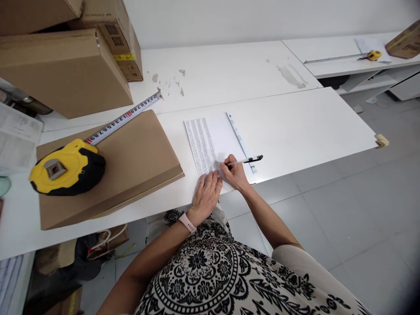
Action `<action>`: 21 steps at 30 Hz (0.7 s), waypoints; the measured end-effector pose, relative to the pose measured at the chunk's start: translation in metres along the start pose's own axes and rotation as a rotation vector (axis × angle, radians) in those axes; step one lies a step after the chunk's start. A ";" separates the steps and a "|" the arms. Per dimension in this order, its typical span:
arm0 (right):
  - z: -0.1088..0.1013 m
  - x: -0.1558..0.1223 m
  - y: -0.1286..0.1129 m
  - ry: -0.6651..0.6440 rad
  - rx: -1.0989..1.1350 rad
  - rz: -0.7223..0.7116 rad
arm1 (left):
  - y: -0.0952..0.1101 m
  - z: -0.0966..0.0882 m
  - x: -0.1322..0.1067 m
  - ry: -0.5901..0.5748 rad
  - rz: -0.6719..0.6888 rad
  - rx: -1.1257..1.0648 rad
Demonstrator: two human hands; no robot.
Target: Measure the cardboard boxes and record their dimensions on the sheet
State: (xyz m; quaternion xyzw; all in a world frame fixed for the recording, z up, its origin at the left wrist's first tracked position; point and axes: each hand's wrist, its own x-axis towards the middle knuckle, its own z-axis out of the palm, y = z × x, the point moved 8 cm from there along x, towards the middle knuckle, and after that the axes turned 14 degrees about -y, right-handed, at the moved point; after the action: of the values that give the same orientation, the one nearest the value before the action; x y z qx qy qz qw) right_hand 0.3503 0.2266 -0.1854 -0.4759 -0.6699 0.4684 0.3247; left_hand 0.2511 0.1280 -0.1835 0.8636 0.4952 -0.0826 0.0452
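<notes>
The right hand (233, 174) is closed around a slim black-and-white pen (244, 161), its tip set on the white printed sheet of paper (213, 135). The left hand (206, 197) is laid open and flat on the sheet's near edge, gripping nothing. The sheet lies on the white rectangular table (295, 127), near its front edge. The step in hand is judged to be writing an entry beside the printed columns; a further entry calls for the sheet to be pinned flat. 1 yellow-and-black tape measure (67, 167) rests on a flat brown cardboard box (131, 162) to the left, blade extended
</notes>
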 end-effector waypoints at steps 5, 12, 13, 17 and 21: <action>0.000 0.002 0.003 -0.006 -0.028 0.022 | 0.000 0.000 -0.001 0.007 0.004 -0.007; 0.003 0.002 0.002 -0.032 -0.044 0.000 | -0.001 0.002 0.000 0.001 0.011 -0.042; 0.003 0.002 0.001 -0.032 -0.043 0.002 | -0.001 0.002 0.000 0.002 0.012 -0.042; 0.003 0.002 0.000 -0.038 -0.047 0.018 | 0.000 0.002 -0.001 0.015 0.016 -0.029; 0.004 0.002 0.001 -0.057 -0.061 0.018 | 0.000 0.001 -0.001 0.026 0.014 -0.023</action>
State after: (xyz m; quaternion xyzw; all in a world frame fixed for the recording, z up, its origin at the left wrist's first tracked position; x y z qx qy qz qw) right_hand 0.3464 0.2269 -0.1878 -0.4780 -0.6887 0.4639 0.2865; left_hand 0.2502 0.1267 -0.1842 0.8676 0.4904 -0.0656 0.0492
